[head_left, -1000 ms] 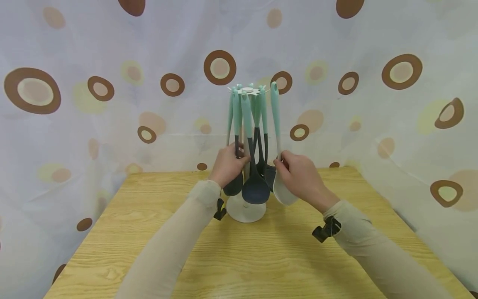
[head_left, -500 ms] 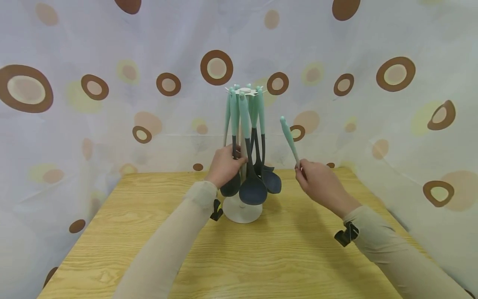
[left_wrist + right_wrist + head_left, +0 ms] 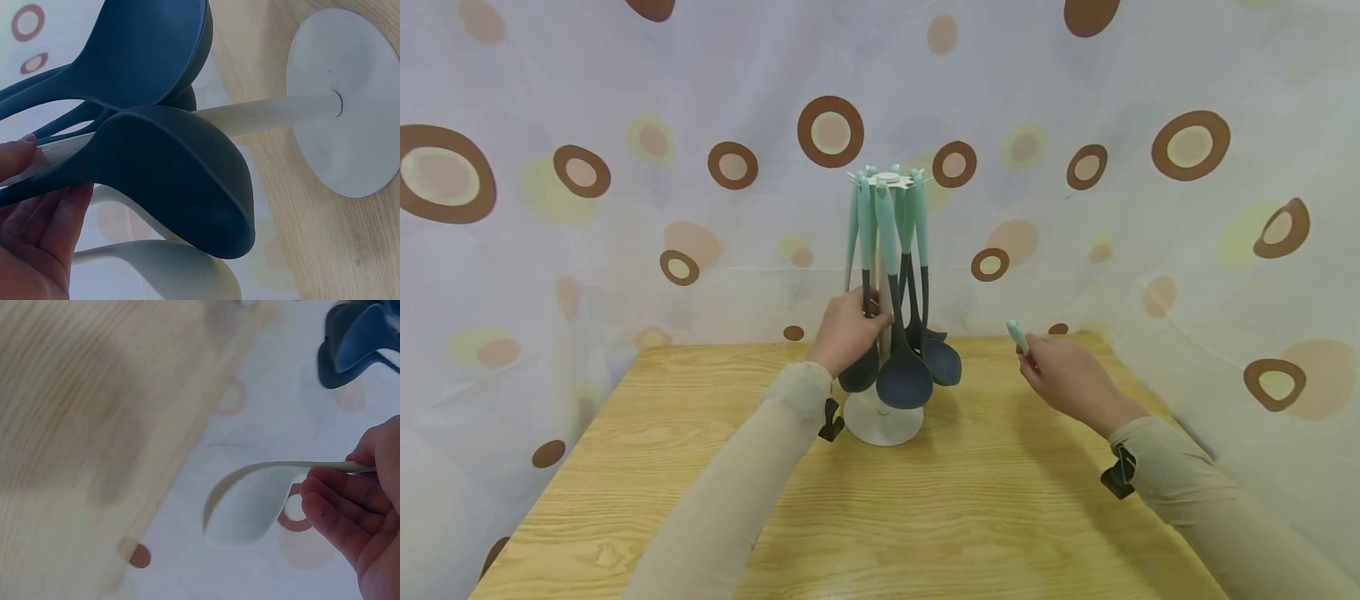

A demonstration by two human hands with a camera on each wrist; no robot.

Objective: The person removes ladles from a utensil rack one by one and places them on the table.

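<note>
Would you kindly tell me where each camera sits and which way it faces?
Head: worn on the head, facing forward and down at the utensil stand, table and spotted cloth; both sleeves, left hand and right hand show.
Left wrist: worn there, facing dark utensils and the stand's round base; part of the left hand shows, holding the pole.
Right wrist: worn there, facing the pale utensil that the right hand holds; part of that hand shows.
Shared: head and left wrist both show the left hand and stand.
</note>
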